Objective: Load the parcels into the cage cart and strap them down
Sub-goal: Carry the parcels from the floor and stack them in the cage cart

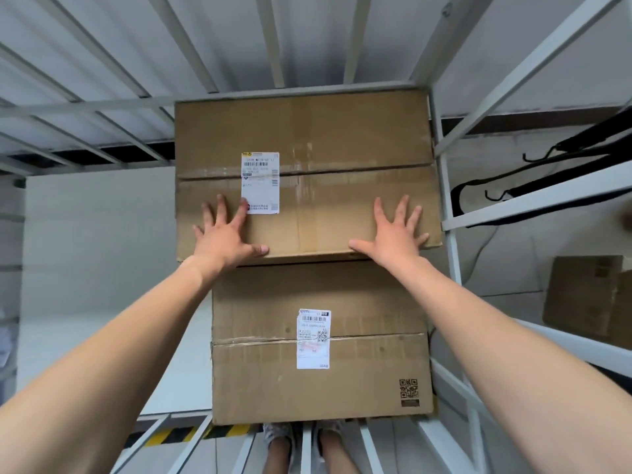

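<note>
Atop far parcel [307, 138], both hands flat (fingers splayed)

Both parcels, the far box [307, 172] and near box [319, 343], are matt brown cardboard sealed with glossy clear tape, bearing white paper labels [260, 183]; the cage cart [448, 200] is white-painted metal.

Two taped cardboard parcels [307, 172] in cage cart [448, 200]

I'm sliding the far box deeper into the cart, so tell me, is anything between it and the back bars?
Nothing visible. The left hand and right hand press flat on the far box, whose far edge already looks flush against the cart's back rail. No gap or object shows there.
</note>
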The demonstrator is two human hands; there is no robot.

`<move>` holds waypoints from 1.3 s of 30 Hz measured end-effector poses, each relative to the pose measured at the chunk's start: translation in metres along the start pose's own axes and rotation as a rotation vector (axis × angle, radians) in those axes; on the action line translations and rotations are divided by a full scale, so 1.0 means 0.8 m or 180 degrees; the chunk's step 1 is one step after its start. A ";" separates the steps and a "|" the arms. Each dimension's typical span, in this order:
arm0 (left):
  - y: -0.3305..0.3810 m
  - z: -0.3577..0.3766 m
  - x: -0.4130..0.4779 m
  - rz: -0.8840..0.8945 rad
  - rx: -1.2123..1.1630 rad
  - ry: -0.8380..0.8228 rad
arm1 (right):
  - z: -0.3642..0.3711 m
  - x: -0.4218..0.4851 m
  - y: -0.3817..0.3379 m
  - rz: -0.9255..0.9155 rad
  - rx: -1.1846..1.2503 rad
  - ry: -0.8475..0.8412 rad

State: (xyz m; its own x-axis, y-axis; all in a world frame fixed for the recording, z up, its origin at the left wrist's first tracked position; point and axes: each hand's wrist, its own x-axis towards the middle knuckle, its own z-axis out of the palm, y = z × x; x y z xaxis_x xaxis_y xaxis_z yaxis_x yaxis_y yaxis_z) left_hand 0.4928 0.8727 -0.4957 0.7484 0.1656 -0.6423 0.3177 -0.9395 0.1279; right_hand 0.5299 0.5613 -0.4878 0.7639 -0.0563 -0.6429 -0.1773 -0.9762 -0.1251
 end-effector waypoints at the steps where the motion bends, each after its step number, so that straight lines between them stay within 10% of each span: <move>1: 0.001 -0.001 -0.005 -0.0005 0.0035 0.0037 | -0.003 -0.006 0.001 -0.0015 0.0059 0.0003; 12: 0.096 -0.022 -0.239 0.0412 -0.0249 -0.0282 | -0.030 -0.227 0.000 -0.0154 0.0163 -0.0115; 23: 0.152 -0.115 -0.540 0.0984 -0.0920 -0.0139 | -0.171 -0.541 0.032 0.0119 0.0665 0.1012; 39: 0.472 -0.111 -0.790 0.2999 -0.0435 -0.0305 | -0.168 -0.860 0.391 0.1896 0.2270 0.2339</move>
State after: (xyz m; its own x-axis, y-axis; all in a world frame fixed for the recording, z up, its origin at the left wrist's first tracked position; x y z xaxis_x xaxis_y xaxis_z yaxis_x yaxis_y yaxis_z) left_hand 0.1919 0.4398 0.0258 0.6821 -0.6718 -0.2887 -0.3212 -0.6300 0.7071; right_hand 0.0323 0.2668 0.0169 0.5759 -0.7967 -0.1831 -0.7540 -0.4311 -0.4957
